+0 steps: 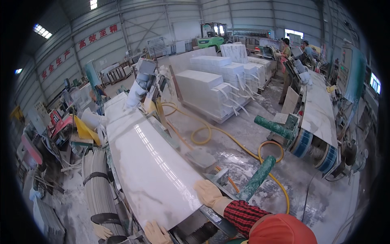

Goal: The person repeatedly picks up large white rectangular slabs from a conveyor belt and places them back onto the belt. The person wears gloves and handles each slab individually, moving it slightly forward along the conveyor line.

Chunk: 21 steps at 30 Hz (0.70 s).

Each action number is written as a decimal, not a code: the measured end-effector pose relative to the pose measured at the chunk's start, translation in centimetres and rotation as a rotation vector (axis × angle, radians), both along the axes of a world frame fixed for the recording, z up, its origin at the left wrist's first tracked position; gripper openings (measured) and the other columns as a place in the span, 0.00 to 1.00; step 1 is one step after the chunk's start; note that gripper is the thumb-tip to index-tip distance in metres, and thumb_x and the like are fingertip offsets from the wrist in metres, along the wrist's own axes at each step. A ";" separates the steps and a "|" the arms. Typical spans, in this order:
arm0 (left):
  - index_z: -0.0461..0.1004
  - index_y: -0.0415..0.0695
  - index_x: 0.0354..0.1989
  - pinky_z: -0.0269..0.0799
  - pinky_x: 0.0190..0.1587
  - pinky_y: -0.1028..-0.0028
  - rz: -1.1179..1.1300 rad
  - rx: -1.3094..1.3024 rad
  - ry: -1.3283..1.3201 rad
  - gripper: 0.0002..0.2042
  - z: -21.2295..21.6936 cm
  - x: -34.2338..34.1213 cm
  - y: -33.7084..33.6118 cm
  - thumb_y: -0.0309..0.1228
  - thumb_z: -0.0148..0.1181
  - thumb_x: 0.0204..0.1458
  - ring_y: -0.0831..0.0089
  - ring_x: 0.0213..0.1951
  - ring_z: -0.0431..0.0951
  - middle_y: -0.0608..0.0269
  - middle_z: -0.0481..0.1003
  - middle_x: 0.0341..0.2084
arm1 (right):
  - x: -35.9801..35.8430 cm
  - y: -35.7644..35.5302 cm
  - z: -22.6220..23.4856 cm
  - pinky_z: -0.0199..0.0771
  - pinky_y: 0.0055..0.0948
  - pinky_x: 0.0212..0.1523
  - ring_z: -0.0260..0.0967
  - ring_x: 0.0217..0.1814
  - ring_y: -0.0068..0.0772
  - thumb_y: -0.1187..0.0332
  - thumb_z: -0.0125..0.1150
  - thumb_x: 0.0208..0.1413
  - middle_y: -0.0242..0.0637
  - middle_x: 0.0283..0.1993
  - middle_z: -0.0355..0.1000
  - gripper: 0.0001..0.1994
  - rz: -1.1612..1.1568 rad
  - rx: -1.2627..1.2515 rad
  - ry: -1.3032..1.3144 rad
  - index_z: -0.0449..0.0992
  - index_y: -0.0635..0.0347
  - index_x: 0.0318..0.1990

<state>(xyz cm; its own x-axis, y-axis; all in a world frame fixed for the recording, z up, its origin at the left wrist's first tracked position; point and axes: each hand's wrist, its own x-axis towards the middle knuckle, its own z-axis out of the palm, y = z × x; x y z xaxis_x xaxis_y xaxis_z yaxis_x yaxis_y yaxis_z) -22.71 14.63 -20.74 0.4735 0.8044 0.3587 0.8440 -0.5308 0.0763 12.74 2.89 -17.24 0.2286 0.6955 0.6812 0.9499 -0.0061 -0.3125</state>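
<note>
A long glossy white stone slab (146, 162) with faint grey veins lies along a machine bed, running away from me. My right hand (209, 193), in a cream glove, rests flat on its near right edge. A red-and-black checked sleeve covers that forearm, with red fabric behind it. My left hand (157, 233), also gloved, is at the slab's near left corner, fingers extended; the lower picture edge cuts it off. Another cream glove (102, 231) shows beside a strapped bundle of grey strips (95, 179); I cannot tell whether a hand is inside.
Strapped white stone blocks (203, 89) stand beyond the slab. A yellow hose (227, 132) loops across the wet floor near green rollers (258, 177). At right is another slab machine (319, 105), with people (285, 51) farther back. A green forklift (212, 38) stands behind.
</note>
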 end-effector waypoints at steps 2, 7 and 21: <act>0.77 0.47 0.71 0.58 0.77 0.44 0.006 -0.012 0.001 0.25 0.1 0.1 -0.1 0.47 0.50 0.73 0.42 0.73 0.68 0.43 0.74 0.70 | -0.1 -0.1 0.2 0.72 0.50 0.53 0.72 0.51 0.56 0.68 0.56 0.62 0.46 0.47 0.74 0.10 -0.006 0.025 -0.001 0.77 0.57 0.48; 0.76 0.47 0.72 0.58 0.77 0.44 0.002 -0.027 0.020 0.26 -0.1 -0.4 -0.4 0.46 0.50 0.73 0.41 0.73 0.67 0.43 0.73 0.71 | -0.2 -0.2 -0.5 0.71 0.50 0.52 0.72 0.50 0.55 0.69 0.55 0.64 0.45 0.47 0.74 0.09 -0.014 0.030 -0.004 0.77 0.57 0.47; 0.76 0.48 0.72 0.57 0.78 0.44 0.004 -0.029 0.015 0.26 -0.6 -0.8 -1.2 0.46 0.50 0.73 0.40 0.74 0.66 0.43 0.72 0.72 | -0.6 -1.1 -0.6 0.72 0.48 0.54 0.72 0.51 0.54 0.68 0.54 0.65 0.43 0.48 0.74 0.08 -0.021 -0.021 0.060 0.77 0.56 0.47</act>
